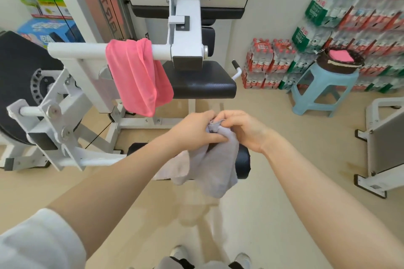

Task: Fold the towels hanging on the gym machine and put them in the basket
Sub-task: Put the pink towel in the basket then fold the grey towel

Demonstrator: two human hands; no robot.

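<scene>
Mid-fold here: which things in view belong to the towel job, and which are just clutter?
Job: grey towel held by left hand and right hand; pink towel on machine bar; basket on stool.
Clutter: water packs, boxes.

Beige floor (273, 214), pale wall (273, 6), blue stool (323, 91) beside stacked bottled-water packs (349, 28).

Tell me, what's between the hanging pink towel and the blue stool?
In the head view, the machine's black seat pad lies between the pink towel and the blue stool, then bare floor.
</scene>
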